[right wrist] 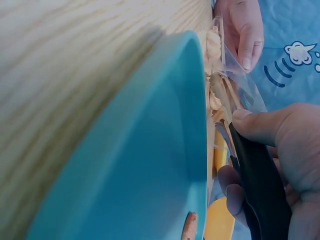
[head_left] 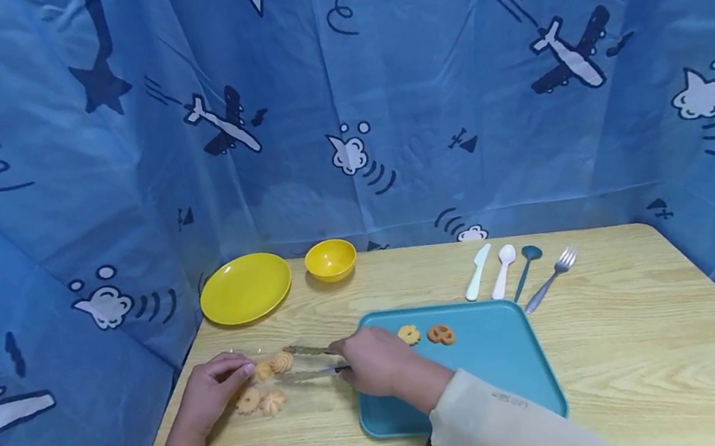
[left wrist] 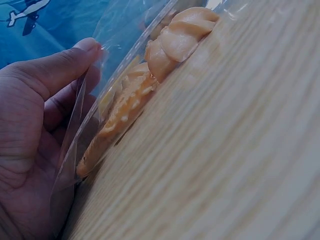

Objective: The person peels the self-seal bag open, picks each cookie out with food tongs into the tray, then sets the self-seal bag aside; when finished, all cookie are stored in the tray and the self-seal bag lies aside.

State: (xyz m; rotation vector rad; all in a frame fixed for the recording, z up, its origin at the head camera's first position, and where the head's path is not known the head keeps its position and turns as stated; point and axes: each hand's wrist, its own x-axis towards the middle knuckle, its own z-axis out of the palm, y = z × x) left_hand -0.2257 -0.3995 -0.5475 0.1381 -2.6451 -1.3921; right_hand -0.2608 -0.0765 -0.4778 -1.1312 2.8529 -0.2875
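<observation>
On the left of the table lies a clear plastic bag (left wrist: 131,32) with several butter cookies (head_left: 273,403) inside. My left hand (head_left: 212,393) pinches the edge of the bag between thumb and fingers. In my right hand (head_left: 375,360) is a pair of metal tongs (head_left: 309,350) with black handles (right wrist: 257,175), held over the left side of the blue tray (head_left: 481,387). The tips of the tongs are spread apart and reach into the bag beside the cookies. A round cookie (head_left: 409,334) and a pretzel-shaped cookie (head_left: 441,335) rest on the tray.
A yellow plate (head_left: 246,289) and a yellow bowl (head_left: 331,260) stand at the back left. Behind the tray lie a pale knife (head_left: 478,273), a white spoon (head_left: 503,271), a dark ladle-like spoon (head_left: 526,268) and a fork (head_left: 551,279). Blue curtains border the table.
</observation>
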